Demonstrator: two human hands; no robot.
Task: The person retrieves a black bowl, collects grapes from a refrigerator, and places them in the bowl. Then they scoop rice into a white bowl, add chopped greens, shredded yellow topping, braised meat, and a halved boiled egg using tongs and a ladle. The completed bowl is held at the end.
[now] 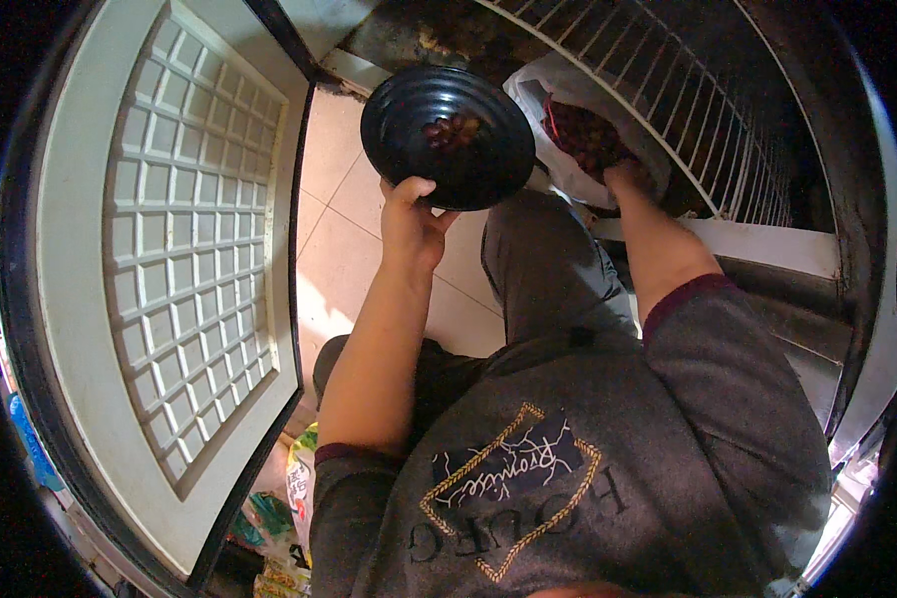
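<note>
The left hand (414,227) pinches the near edge of a round black plate (493,171), thumb over the rim and fingers underneath, holding it up over the tiled floor (344,249). A small cluster of dark red fruits (450,132) lies around the plate's middle, clear of its ridged rim. The right hand (625,177) reaches into a white plastic bag (536,88), its fingers hidden among more dark red fruits (583,138) (whether they are spread or closed on any, I cannot tell). The bag sits just to the right of the plate, its mouth open, at the left edge of a white wire rack (606,87) inside an open cabinet. The right forearm passes over the cabinet's pale front sill (743,246). A leg in dark trousers (543,254) is bent between the two arms, below a dark printed T-shirt (668,419). Farther left stands a pale door (78,259) with a gridded inner panel; colourful packages (301,468) lie near its lower right edge.
</note>
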